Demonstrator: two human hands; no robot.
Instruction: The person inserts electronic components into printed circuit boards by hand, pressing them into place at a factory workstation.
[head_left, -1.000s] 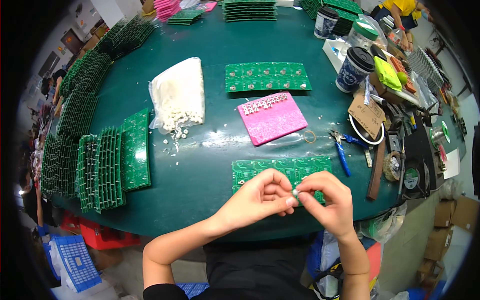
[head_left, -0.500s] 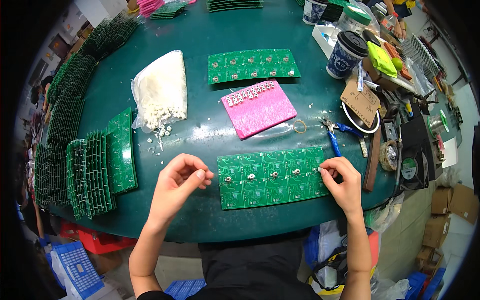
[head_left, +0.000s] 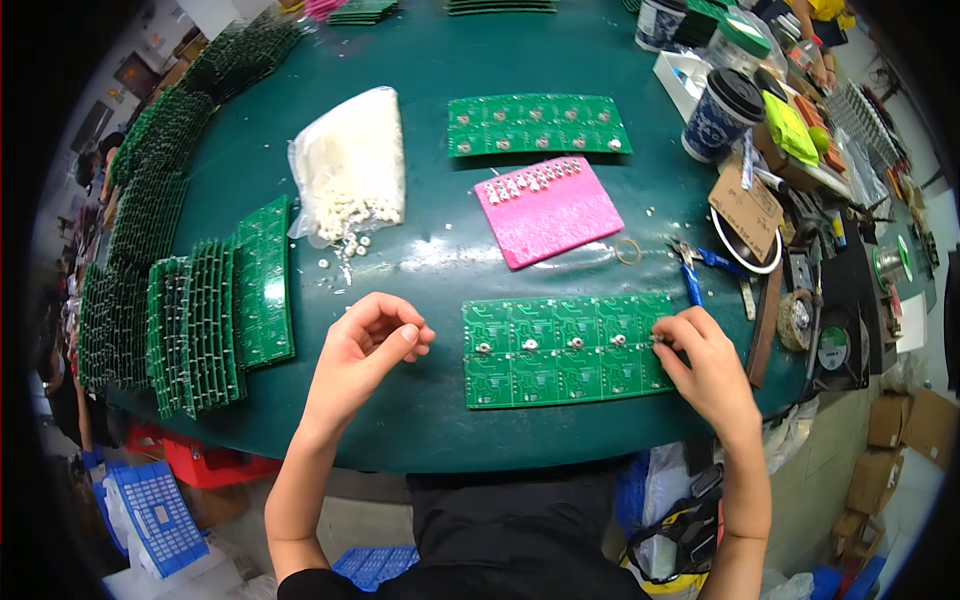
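— Where is the board being worked on?

— The green circuit board (head_left: 565,350) lies flat on the dark green table (head_left: 430,250), low in the frame and a little right of centre, with a row of small silver parts along its middle.

— And the right hand?

— The right hand (head_left: 705,365) rests on the board's right end, fingers curled, its fingertips pinched at the last spot in that row. Whether a part sits between them is too small to tell.

— The left?

— The left hand (head_left: 365,345) hovers over bare table left of the board, apart from it, loosely curled with thumb and forefinger close together. I cannot tell if it holds anything.

— What lies around?

— A clear bag of white parts (head_left: 350,165) sits in the upper left of centre, loose pieces spilled below it. A pink pad (head_left: 550,210) lies above the board, a second green board (head_left: 535,123) beyond that. Blue-handled pliers (head_left: 695,265) lie to the right, stacked green boards (head_left: 210,310) at the left.
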